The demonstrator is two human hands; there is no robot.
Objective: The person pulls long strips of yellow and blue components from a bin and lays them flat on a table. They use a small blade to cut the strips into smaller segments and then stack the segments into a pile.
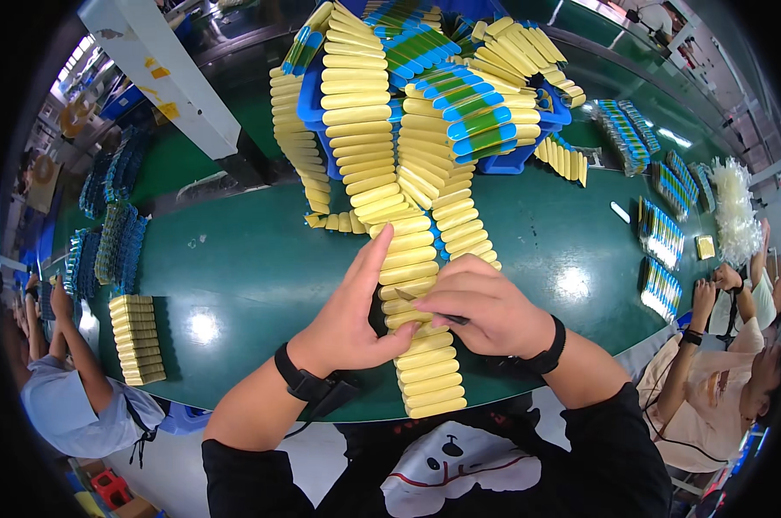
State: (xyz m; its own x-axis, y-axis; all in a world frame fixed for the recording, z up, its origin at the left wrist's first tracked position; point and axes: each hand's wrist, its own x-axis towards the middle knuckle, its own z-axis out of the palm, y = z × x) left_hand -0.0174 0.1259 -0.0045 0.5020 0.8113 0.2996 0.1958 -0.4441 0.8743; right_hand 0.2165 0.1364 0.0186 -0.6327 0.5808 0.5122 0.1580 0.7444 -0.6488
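A long strip of yellow, round-ended pieces joined side by side runs from the blue bin toward my body and over the table's near edge. My left hand rests along the strip's left side, fingers stretched out and thumb apart. From the right, my right hand grips a small craft knife with a dark handle. Its pointed blade lies over the strip, between my two hands. Both wrists wear black bands.
The blue bin overflows with yellow and blue-green strips. A yellow stack stands at left, near blue bundles. Blue-and-white bundles and clear plastic pieces lie right. People sit at both sides; a white post rises far left.
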